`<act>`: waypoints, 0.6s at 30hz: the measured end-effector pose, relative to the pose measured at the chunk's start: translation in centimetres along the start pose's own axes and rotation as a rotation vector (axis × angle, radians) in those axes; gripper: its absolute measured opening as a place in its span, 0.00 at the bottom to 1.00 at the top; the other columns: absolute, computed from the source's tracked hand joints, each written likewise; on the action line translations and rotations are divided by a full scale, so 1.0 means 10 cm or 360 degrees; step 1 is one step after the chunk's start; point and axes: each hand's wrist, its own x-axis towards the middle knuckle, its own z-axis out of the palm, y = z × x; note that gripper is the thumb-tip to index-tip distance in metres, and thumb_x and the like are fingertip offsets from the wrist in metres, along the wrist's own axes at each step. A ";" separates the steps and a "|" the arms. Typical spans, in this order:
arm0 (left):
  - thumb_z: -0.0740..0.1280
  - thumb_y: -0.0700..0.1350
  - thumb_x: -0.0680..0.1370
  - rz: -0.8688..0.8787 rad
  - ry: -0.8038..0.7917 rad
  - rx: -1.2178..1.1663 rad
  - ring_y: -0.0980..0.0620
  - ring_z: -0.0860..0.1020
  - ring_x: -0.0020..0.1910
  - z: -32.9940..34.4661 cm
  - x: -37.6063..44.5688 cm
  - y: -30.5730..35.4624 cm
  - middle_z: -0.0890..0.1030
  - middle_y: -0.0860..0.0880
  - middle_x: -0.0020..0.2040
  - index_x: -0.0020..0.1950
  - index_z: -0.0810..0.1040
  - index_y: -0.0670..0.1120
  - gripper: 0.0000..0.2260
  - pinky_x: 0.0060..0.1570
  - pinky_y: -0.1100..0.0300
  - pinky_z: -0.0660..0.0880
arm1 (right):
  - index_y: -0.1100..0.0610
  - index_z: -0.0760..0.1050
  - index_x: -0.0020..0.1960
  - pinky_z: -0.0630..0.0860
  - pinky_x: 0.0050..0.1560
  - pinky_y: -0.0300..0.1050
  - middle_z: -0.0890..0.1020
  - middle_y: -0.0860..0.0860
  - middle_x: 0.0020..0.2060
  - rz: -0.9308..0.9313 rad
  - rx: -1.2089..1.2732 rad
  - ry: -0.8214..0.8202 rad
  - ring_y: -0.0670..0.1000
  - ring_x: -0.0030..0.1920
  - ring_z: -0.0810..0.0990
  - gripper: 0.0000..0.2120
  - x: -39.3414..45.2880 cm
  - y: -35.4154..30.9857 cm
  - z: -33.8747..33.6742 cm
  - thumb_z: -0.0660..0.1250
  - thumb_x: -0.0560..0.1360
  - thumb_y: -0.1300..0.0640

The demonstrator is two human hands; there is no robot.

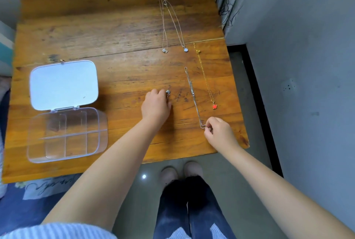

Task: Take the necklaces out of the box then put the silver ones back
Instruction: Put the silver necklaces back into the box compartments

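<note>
- Left hand (156,103), frame centre, grip curled round a bunched silver necklace (168,92)
- Right hand (219,132) pinches a silver chain (193,92) on the tabletop (96,27)
- Clear box (67,135) open, lower left

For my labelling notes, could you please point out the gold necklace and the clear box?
gold necklace (204,74): head view, on the middle of its chain.
clear box (29,149): head view, on its left wall.
</note>
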 end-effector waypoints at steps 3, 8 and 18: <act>0.63 0.44 0.76 -0.0026 0.0138 -0.0053 0.39 0.73 0.52 0.08 0.16 0.10 0.75 0.38 0.51 0.50 0.74 0.38 0.09 0.36 0.53 0.66 | 0.64 0.74 0.43 0.66 0.37 0.42 0.75 0.55 0.39 0.0018 0.0158 -0.0053 0.51 0.36 0.71 0.03 0.03 0.04 -0.04 0.62 0.71 0.67; 0.60 0.31 0.73 0.0061 0.0134 0.0075 0.38 0.73 0.47 0.06 0.18 0.14 0.75 0.36 0.48 0.47 0.74 0.34 0.05 0.34 0.53 0.64 | 0.63 0.75 0.43 0.66 0.36 0.37 0.74 0.52 0.38 0.0001 0.0272 -0.0091 0.50 0.35 0.72 0.03 0.03 0.10 -0.06 0.63 0.71 0.66; 0.57 0.29 0.74 0.0244 -0.0062 0.0490 0.39 0.72 0.54 0.06 0.10 0.12 0.74 0.37 0.54 0.55 0.70 0.37 0.11 0.49 0.49 0.75 | 0.62 0.76 0.44 0.65 0.38 0.35 0.77 0.52 0.40 -0.0041 0.0225 -0.0268 0.48 0.38 0.72 0.04 0.01 0.10 -0.19 0.63 0.72 0.64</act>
